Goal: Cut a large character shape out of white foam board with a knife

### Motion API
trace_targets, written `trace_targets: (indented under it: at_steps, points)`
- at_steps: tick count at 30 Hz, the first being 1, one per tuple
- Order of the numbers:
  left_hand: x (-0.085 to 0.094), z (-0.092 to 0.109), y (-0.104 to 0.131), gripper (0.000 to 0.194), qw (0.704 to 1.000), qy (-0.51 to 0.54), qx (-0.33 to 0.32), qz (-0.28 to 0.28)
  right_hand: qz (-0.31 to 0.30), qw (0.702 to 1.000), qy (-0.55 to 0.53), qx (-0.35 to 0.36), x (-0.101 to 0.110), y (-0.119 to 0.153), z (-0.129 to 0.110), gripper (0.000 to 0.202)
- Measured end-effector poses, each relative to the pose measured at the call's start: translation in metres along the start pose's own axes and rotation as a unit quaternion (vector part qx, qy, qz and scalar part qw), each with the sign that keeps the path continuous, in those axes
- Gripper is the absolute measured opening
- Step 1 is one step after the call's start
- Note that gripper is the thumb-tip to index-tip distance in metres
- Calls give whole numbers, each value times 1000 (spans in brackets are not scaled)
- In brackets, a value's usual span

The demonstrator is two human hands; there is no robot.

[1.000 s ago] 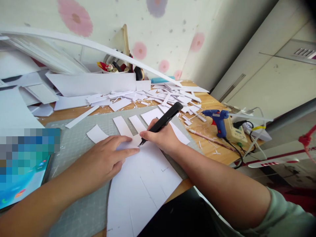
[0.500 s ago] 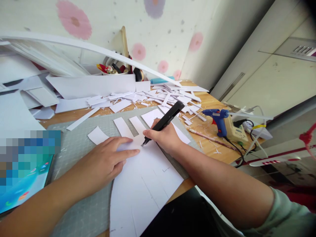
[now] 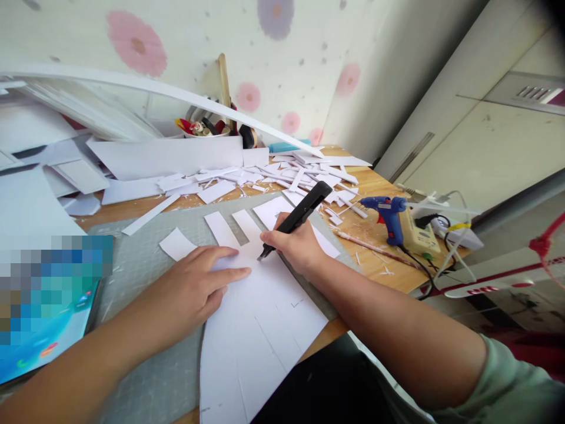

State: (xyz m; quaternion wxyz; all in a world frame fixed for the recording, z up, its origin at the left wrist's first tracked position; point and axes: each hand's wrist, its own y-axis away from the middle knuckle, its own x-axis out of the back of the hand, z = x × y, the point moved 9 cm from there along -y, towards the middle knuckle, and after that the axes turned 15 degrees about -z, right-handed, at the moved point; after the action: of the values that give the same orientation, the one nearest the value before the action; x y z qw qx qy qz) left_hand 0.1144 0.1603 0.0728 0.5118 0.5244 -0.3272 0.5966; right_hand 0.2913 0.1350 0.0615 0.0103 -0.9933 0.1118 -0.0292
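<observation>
Across the wooden desk (image 3: pixel 397 280), beneath everything else, runs bare grain with white crumbs; on it lies the grey cutting mat (image 3: pixel 168 365), and over that spreads the large white sheet (image 3: pixel 247 324), its near edge running past the mat toward the person's lap. Behind the mat stretches a loose heap of white offcuts (image 3: pixel 304 174), and off to the left lies a lit tablet (image 3: pixel 66 353). Next down in size come the hands: the left hand (image 3: pixel 203 282) lies on the sheet, fingertips apart, steadying it, while the right hand (image 3: pixel 302 244) has thumb and fingers clamped round the black knife (image 3: pixel 304 206), tilted, its tip down at the sheet. Smaller than the hands are the white tongues (image 3: pixel 220 228) at the sheet's far end, with a clean slot (image 3: pixel 238 231) between two of them showing the mat beneath, so that much looks cut through. Another gap opens beside them, but the right hand hides where it ends. A short curved white piece (image 3: pixel 176 243) lies by the left hand; whether it joins the sheet, I cannot tell. Smallest are the thin dark lines (image 3: pixel 270 343) and a little corner mark (image 3: pixel 296 304) on the near part, where no opening shows, so I judge the far end well advanced and the marked near part uncut
</observation>
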Motion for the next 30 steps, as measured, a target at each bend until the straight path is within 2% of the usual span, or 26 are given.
trace_targets:
  at_steps: [5, 8, 11, 13, 20, 30]
  points:
    - [-2, 1, -1, 54, 1000, -4, 11, -25, -3, 1000, 3, 11, 1, -2, -1, 31]
    - [-1, 3, -1, 57, 999, -10, 25, -38, -6, 999, -12, 52, 4, -1, -8, 30]
    - [-1, 6, -2, 62, 998, -6, 40, -49, 37, 992, -49, 107, 16, 12, -20, 26]
    - [-1, 8, -3, 63, 998, -2, 47, -52, 59, 989, -60, 118, 22, 25, -25, 28]
    - [-1, 12, -3, 62, 997, -15, 65, -45, 99, 988, 89, 76, 14, 63, -31, 15]
    - [3, 15, -4, 59, 997, -17, 59, -37, 72, 965, 220, 127, -5, 62, -26, 16]
